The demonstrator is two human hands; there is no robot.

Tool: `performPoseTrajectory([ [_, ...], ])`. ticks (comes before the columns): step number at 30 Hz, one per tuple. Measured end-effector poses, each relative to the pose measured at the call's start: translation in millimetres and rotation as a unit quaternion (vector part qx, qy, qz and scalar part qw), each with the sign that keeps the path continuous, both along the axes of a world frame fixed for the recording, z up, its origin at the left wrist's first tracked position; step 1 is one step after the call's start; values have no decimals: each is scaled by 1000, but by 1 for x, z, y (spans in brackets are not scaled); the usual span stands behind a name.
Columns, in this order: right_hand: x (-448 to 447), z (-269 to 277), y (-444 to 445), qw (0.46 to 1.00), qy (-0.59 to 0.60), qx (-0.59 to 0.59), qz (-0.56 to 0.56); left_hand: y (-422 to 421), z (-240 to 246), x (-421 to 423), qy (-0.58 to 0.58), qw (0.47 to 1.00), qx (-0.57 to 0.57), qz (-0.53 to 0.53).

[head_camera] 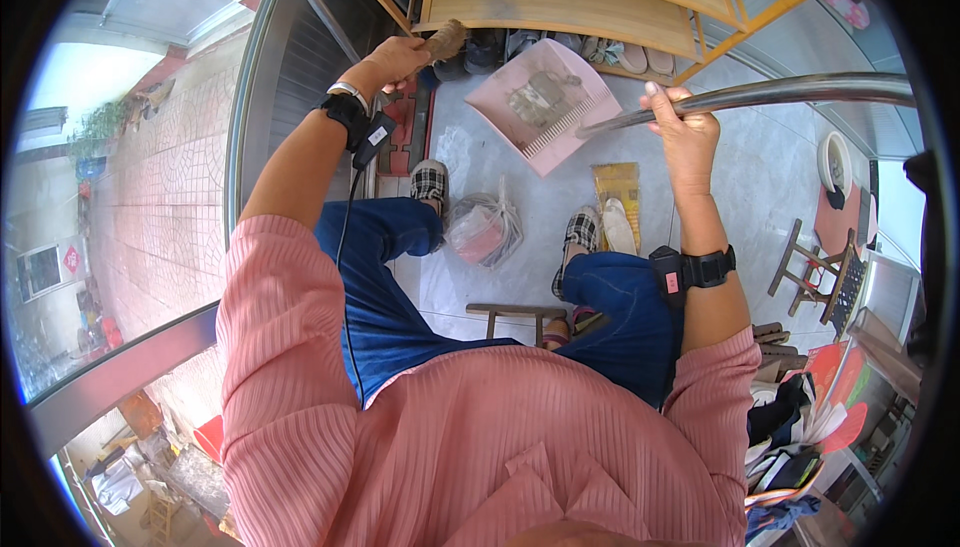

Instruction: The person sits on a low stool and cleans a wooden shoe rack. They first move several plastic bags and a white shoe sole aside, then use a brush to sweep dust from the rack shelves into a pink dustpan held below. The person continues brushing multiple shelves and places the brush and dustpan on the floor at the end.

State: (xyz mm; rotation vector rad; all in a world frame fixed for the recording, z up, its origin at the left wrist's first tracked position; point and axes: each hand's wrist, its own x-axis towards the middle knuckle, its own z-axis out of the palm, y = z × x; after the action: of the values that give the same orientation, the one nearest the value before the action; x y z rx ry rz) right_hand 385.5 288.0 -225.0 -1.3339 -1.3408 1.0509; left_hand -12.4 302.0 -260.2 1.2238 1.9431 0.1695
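My left hand (396, 63) grips a brown, fibrous brush-like piece (446, 42) near the lower shelf. A metal pole (322, 10) runs down to that hand from the upper left; whether the hand also holds it is unclear. My right hand (684, 120) is closed around the long metal handle (787, 90) of a pink dustpan. Tilted above the tiled floor, the pink dustpan (517, 70) has a row of comb teeth along one edge. Grey dust or lint (541, 100) lies in its pan.
A wooden shoe rack (555, 3) stands ahead, with several shoes (634, 57) beneath. Between my feet sits a tied clear plastic bag (484, 230). An insole (618, 226) lies on a yellow packet (626, 175). A glass door (251, 134) borders the left; a folding stool (814, 269) stands right.
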Motion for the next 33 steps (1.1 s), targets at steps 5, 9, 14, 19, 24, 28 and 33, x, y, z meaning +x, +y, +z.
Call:
performPoseTrajectory([
  [5, -7, -6, 1, 999, 10, 43, -12, 5, -9, -10, -17, 999, 27, 36],
  [9, -19, -25, 6, 999, 13, 18, -38, 23, -28, -7, 1, 994, 101, 36],
  [14, -31, -42, 10, 999, -7, 10, -34, 81, -73, -4, 92, 977, 194, -2],
  [19, -35, -45, 12, 1000, 12, 7, -24, 142, -108, -13, 81, 982, 152, 80],
  [24, -41, -46, 18, 998, 36, 41, -44, 126, -87, 29, 54, 988, 134, -48],
  [28, -40, -50, 22, 998, 6, 55, -43, 111, -31, 8, -17, 988, 8, -151],
  [33, -37, -56, 25, 998, 28, 49, -33, 121, -46, -30, 72, 987, 104, -97],
])
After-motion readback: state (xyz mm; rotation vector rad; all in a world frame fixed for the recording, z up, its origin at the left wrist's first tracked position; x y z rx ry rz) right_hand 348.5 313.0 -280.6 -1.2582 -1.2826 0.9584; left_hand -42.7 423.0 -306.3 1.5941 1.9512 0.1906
